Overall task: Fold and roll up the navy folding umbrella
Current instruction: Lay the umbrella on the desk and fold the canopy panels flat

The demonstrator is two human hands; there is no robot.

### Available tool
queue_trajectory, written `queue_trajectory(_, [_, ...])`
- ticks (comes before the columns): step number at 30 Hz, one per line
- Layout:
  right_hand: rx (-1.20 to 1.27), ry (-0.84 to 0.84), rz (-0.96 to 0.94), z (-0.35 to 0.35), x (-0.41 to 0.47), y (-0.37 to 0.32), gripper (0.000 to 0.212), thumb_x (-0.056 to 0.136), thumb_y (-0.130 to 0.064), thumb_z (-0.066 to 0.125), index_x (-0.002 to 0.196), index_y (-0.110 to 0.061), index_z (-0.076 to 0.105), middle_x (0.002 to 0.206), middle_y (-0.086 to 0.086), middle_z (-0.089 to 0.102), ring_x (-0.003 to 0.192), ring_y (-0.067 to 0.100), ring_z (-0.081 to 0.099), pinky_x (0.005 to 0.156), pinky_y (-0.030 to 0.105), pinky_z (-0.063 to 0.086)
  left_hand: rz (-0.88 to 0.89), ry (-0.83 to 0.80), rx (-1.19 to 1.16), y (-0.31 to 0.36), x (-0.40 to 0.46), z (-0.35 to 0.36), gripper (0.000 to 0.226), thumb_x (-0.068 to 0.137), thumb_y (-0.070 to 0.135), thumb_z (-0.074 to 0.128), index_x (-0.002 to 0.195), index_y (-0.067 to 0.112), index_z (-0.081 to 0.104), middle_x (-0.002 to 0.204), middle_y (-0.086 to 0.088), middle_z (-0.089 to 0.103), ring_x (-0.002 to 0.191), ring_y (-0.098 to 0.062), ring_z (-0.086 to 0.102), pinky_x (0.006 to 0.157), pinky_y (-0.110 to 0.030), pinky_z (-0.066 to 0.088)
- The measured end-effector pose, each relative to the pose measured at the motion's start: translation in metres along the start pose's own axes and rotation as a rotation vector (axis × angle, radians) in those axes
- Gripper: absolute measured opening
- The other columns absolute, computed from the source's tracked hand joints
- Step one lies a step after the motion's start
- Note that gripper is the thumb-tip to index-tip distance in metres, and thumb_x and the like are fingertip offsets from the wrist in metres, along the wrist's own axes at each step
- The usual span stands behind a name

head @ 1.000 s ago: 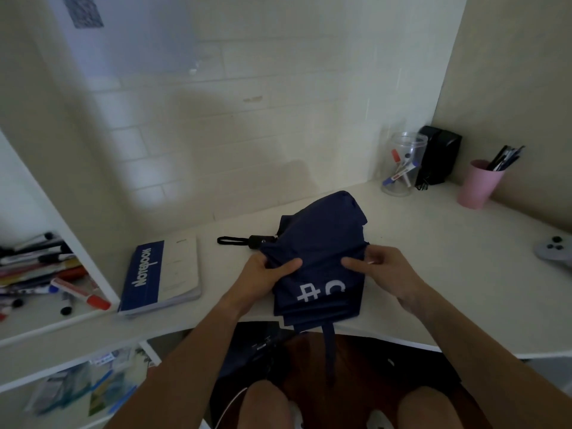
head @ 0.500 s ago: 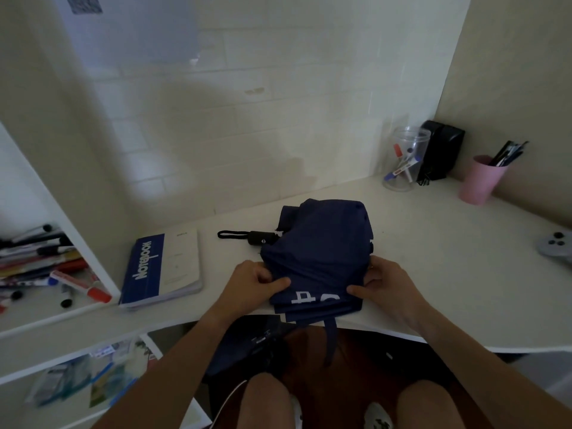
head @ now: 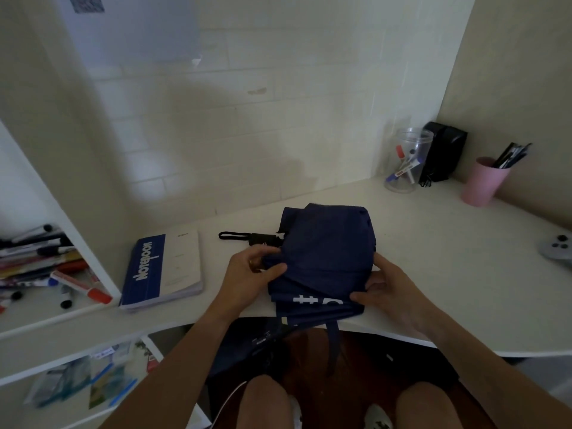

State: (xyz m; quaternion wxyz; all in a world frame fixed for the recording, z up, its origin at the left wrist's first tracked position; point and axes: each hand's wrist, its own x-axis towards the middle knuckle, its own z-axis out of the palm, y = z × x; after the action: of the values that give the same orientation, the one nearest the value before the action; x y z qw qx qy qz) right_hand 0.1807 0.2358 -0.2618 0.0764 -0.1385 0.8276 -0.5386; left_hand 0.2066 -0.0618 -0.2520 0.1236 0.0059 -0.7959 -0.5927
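Loosely bunched, navy umbrella (head: pixel 325 258) lies on desk (head: pixel 448 274); left hand (head: pixel 250 274) and right hand (head: pixel 387 289) each grip its fabric.

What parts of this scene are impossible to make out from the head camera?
- Umbrella ribs and shaft: covered by its own navy fabric.
- White print on the fabric: folded over, unreadable.
- Left hand fingertips: tucked behind fabric.
- Grey controller: cut off by the right edge.
- Lower-shelf items: blurred.

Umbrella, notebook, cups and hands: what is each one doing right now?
Umbrella: collapsed, canopy bunched, strap dangling off the desk edge.
Left hand: gripping the canopy.
Right hand: pinching the canopy folds.
Notebook: closed, flat.
Pink cup: upright, holding pens.
Clear jar: upright, holding markers.
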Motion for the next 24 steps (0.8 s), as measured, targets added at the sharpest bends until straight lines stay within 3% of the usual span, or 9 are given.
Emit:
queue_trajectory(2, [0.0,0.001,-0.003,-0.004,0.002,-0.003,0.067,0.074,-0.023,0.088,0.131,-0.034,0.055,0.084,0.007,0.075,0.083,0.023,0.073,0.086,0.042,0.06,0.048,-0.007,0.03,-0.002,-0.001,0.001,0.027,0.08,0.009,0.085,0.104,0.015,0.077,0.093,0.004,0.078,0.084,-0.012,0.07,0.075,-0.021,0.057])
queue_trajectory(5, [-0.121,0.122,-0.079,-0.007,0.011,-0.01,0.04,0.08,-0.033,0.082,0.116,-0.033,0.064,0.097,-0.005,0.073,0.083,0.012,0.071,0.078,0.028,0.056,0.056,-0.019,0.025,-0.007,-0.002,0.0,0.036,0.078,0.012,0.087,0.108,0.021,0.071,0.086,-0.001,0.078,0.081,-0.016,0.072,0.077,-0.026,0.057])
queue_trajectory(8, [-0.168,0.29,-0.147,-0.005,0.017,-0.012,0.016,0.082,-0.021,0.081,0.096,-0.02,0.073,0.093,-0.003,0.073,0.071,0.008,0.066,0.066,0.016,0.052,0.094,-0.005,0.09,-0.007,-0.008,0.002,0.05,0.078,0.016,0.087,0.117,0.028,0.06,0.079,0.001,0.078,0.074,-0.016,0.069,0.07,-0.018,0.052])
queue_trajectory(10, [-0.231,0.271,-0.126,-0.005,0.015,-0.008,0.01,0.08,-0.019,0.083,0.085,-0.016,0.075,0.082,-0.004,0.074,0.069,0.005,0.066,0.062,0.012,0.049,0.132,0.039,0.167,-0.008,-0.011,0.004,0.056,0.078,0.02,0.087,0.122,0.028,0.053,0.078,0.005,0.077,0.069,-0.014,0.067,0.065,-0.018,0.052])
queue_trajectory(14, [-0.254,0.175,0.004,-0.011,0.01,0.003,0.011,0.075,-0.021,0.086,0.076,-0.018,0.076,0.072,-0.005,0.074,0.063,0.002,0.064,0.065,0.022,0.048,0.091,0.019,0.195,-0.016,-0.016,0.007,0.057,0.078,0.022,0.088,0.124,0.029,0.055,0.079,0.007,0.077,0.072,-0.007,0.068,0.069,-0.015,0.051])
queue_trajectory(17, [-0.24,0.196,-0.002,-0.014,0.007,-0.006,0.021,0.071,-0.023,0.089,0.086,-0.021,0.074,0.081,-0.008,0.073,0.07,0.013,0.067,0.066,0.023,0.049,0.083,0.004,0.264,-0.022,-0.016,0.008,0.05,0.075,0.02,0.089,0.119,0.027,0.066,0.084,0.012,0.075,0.081,0.001,0.068,0.075,-0.012,0.05])
queue_trajectory(21, [-0.046,0.347,-0.083,-0.011,0.007,-0.032,0.036,0.069,-0.022,0.091,0.099,-0.021,0.07,0.093,-0.008,0.073,0.066,0.018,0.065,0.067,0.029,0.056,0.25,0.072,0.509,-0.023,-0.014,0.014,0.04,0.074,0.024,0.088,0.111,0.027,0.072,0.097,0.012,0.067,0.094,-0.009,0.057,0.081,-0.026,0.048])
queue_trajectory(24, [0.126,0.344,-0.109,-0.001,0.007,-0.043,0.026,0.074,-0.011,0.087,0.094,-0.016,0.071,0.083,-0.003,0.072,0.054,0.014,0.062,0.057,0.026,0.055,0.327,0.12,0.564,-0.022,-0.013,0.018,0.044,0.073,0.019,0.086,0.114,0.023,0.07,0.102,0.008,0.06,0.098,-0.011,0.052,0.082,-0.025,0.044])
